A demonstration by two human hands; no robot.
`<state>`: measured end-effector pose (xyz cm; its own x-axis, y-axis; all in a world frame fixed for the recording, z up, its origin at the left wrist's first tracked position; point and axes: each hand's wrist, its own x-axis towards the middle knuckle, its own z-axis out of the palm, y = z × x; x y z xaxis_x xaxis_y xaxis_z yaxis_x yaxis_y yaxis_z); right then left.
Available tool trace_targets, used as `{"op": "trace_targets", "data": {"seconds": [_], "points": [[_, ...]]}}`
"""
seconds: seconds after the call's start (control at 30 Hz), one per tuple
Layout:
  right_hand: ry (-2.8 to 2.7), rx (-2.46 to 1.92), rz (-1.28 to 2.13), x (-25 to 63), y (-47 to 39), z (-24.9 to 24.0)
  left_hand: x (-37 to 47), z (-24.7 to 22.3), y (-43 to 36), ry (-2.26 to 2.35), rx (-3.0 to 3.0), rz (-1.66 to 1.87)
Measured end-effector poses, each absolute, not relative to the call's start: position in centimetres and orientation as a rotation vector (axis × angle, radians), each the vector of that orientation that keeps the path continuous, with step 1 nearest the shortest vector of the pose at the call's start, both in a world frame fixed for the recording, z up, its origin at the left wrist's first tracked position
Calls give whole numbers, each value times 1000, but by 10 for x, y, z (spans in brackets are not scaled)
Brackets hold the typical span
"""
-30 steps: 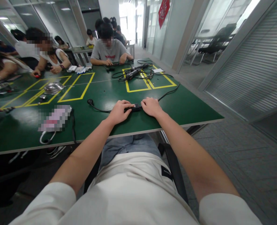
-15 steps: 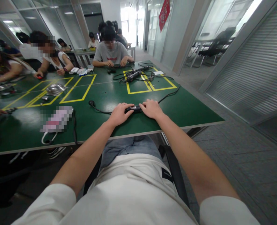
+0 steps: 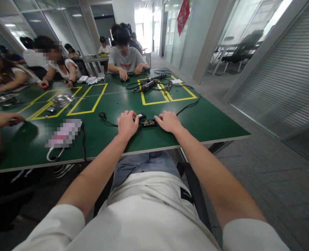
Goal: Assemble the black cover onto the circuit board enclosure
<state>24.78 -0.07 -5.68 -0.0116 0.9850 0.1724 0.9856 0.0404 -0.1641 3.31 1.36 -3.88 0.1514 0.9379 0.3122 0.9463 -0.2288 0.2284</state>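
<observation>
A small black device [image 3: 149, 123] lies near the table's front edge, its top off and coloured parts showing inside. My left hand [image 3: 128, 122] is closed on a black cover [image 3: 141, 115], which is tilted just above and behind the device's left part. My right hand [image 3: 168, 121] holds the right end of the device between its fingers. From the left side a black cable runs to a round black plug [image 3: 102, 114]. Another black cable [image 3: 189, 105] leads away behind my right hand to the right.
On the green table [image 3: 109, 139] a pink phone-like item [image 3: 65, 132] with a strap lies left. Beyond are a metal bowl [image 3: 62, 100], tangled black cables and tools [image 3: 153, 83], and a seated person [image 3: 125, 57]. A person's hand [image 3: 6, 119] reaches in from the left.
The black cover has come off the device and moved up and left with my left hand, exposing the inside. The hand at the left edge reaches further in. My right hand has barely moved.
</observation>
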Motion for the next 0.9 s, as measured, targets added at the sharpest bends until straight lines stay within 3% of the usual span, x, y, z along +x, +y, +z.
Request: {"op": "trace_targets", "data": {"seconds": [0.2,0.9], "points": [[-2059,-2017,-25,247,-1,-58,39,-31,8,-1934,-2461,-219],[-1972,-1969,-118,248,-2,-60,41,-28,5,-1905,-2444,-273]]}}
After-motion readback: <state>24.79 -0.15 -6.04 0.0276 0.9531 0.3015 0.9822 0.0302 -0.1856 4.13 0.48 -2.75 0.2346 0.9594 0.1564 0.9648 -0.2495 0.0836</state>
